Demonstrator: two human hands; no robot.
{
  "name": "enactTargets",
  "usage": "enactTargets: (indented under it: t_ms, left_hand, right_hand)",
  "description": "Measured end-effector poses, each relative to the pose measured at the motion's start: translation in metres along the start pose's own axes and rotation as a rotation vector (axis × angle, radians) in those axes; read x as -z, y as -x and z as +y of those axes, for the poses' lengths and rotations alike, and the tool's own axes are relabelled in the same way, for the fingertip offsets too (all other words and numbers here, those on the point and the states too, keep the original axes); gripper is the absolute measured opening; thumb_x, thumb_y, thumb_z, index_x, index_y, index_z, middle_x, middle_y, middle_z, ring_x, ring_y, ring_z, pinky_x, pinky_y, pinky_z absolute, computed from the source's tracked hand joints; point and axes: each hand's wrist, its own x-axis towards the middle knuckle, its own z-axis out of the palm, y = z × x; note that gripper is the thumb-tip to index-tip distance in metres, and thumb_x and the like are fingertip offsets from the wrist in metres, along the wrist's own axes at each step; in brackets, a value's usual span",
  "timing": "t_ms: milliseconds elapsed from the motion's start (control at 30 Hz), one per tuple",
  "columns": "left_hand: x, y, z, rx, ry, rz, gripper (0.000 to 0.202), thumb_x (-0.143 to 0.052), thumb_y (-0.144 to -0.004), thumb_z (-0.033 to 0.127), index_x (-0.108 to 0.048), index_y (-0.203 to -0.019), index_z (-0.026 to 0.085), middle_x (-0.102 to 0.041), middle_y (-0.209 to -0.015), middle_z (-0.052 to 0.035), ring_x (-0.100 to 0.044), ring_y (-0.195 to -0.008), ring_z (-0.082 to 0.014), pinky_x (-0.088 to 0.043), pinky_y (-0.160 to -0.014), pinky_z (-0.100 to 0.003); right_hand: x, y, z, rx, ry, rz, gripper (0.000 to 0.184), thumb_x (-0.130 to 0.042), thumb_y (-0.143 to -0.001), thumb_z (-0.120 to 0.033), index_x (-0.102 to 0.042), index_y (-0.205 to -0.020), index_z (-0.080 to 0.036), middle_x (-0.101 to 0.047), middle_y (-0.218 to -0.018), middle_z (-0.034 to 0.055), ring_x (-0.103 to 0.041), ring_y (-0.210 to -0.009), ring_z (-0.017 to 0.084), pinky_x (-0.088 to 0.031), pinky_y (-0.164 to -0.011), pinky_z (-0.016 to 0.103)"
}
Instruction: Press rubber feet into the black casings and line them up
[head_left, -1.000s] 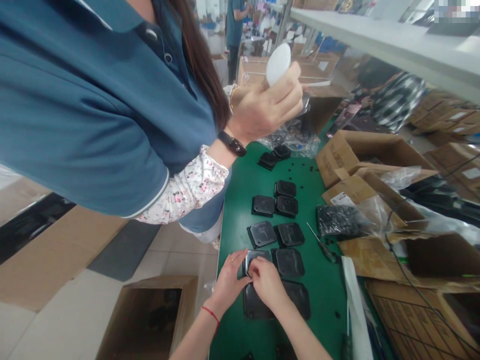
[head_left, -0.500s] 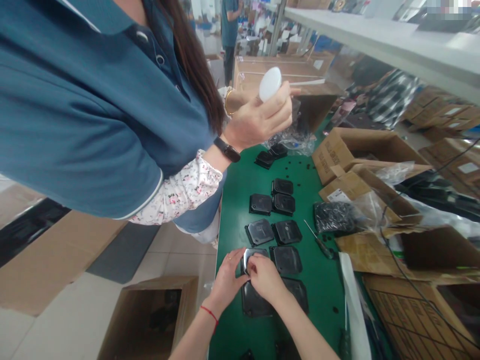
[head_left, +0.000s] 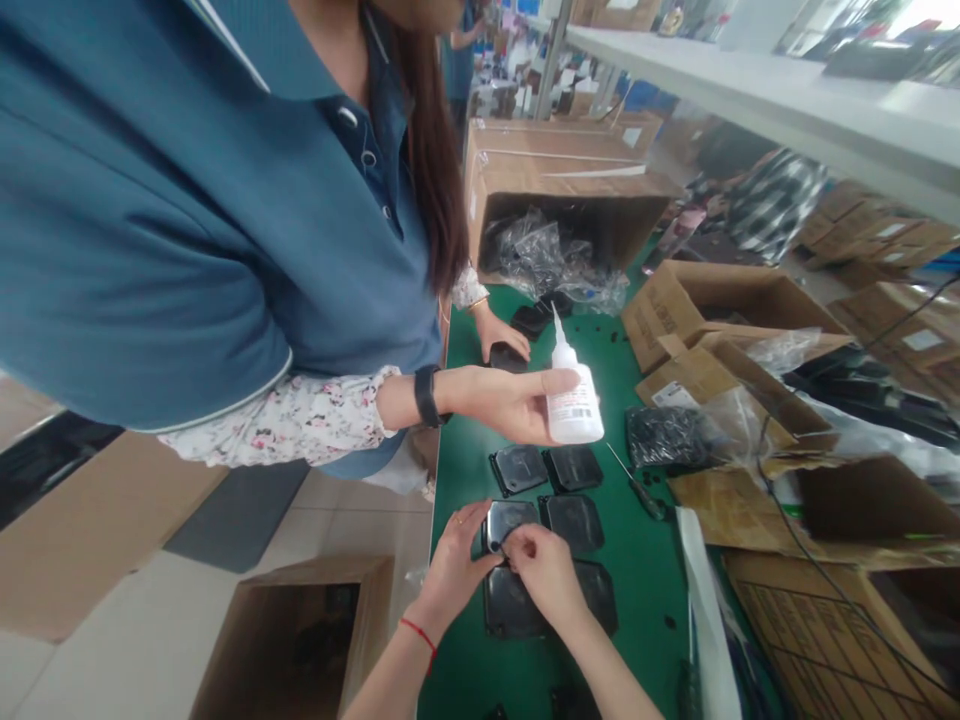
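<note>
My left hand [head_left: 455,552], with a red string on its wrist, steadies a black plastic cover [head_left: 511,516] on the green table. Its thumb and fingers grip the left edge. Light glares off the cover's shiny top, and a small dark round spot shows at its lower left corner. My right hand [head_left: 546,568] is pinched at the cover's near edge; whatever its fingertips hold is too small to make out. Similar covers lie around: one to the right [head_left: 574,522], one just below [head_left: 514,602], partly under my right hand, and several farther up the table.
A co-worker's hand [head_left: 502,405] holds a white dropper bottle [head_left: 576,405] above the covers; their other hand [head_left: 499,335] is on a dark piece. A screwdriver [head_left: 643,495] lies right of the covers. Open cardboard boxes [head_left: 664,315] line the right side.
My right hand has shifted slightly right and toward me, uncovering more of the cover. The co-worker's bottle has come down and nearer, and now stands upright. My left hand stays put.
</note>
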Motion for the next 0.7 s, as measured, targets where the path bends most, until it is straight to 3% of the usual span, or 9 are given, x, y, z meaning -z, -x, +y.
enactTargets:
  t_ms: [233, 500, 633, 700]
  left_hand:
    - [-0.001, -0.001, 0.002, 0.025, -0.004, 0.005, 0.072, -0.060, -0.070, 0.001, -0.052, -0.137, 0.024, -0.054, -0.143, -0.0068, -0.046, -0.135, -0.0242, -0.045, -0.113, -0.050]
    - [-0.005, 0.001, -0.001, 0.001, 0.025, 0.029, 0.068, -0.063, -0.073, 0.003, -0.053, -0.137, 0.026, -0.056, -0.140, -0.0076, -0.049, -0.132, -0.0256, -0.048, -0.110, -0.050]
    - [-0.005, 0.000, -0.005, -0.013, 0.034, 0.035, 0.070, -0.065, -0.073, 0.005, -0.052, -0.137, 0.028, -0.056, -0.140, -0.0071, -0.049, -0.132, -0.0260, -0.047, -0.110, -0.051]
    - [-0.006, 0.000, -0.008, -0.009, 0.020, 0.028, 0.071, -0.064, -0.073, 0.004, -0.052, -0.137, 0.030, -0.055, -0.141, -0.0062, -0.048, -0.133, -0.0256, -0.046, -0.111, -0.052]
  right_hand:
    - [-0.017, 0.008, -0.015, 0.011, 0.250, 0.058, 0.025, -0.042, -0.084, -0.009, -0.057, -0.067, -0.021, -0.065, -0.075, 0.0054, -0.061, -0.070, 0.019, -0.038, -0.066, 0.031]
    - [-0.013, 0.001, -0.012, 0.027, 0.091, 0.047, 0.022, -0.048, -0.082, -0.010, -0.058, -0.065, -0.021, -0.065, -0.074, 0.0042, -0.061, -0.071, 0.019, -0.041, -0.067, 0.029]
    - [-0.010, 0.003, -0.009, -0.100, -0.029, 0.036, 0.021, -0.052, -0.083, -0.012, -0.064, -0.067, -0.019, -0.070, -0.071, 0.0048, -0.065, -0.070, 0.019, -0.044, -0.067, 0.028]
    - [-0.010, 0.007, -0.013, -0.130, 0.024, 0.038, 0.025, -0.049, -0.084, -0.009, -0.066, -0.068, -0.019, -0.072, -0.073, 0.0057, -0.066, -0.073, 0.019, -0.043, -0.068, 0.027]
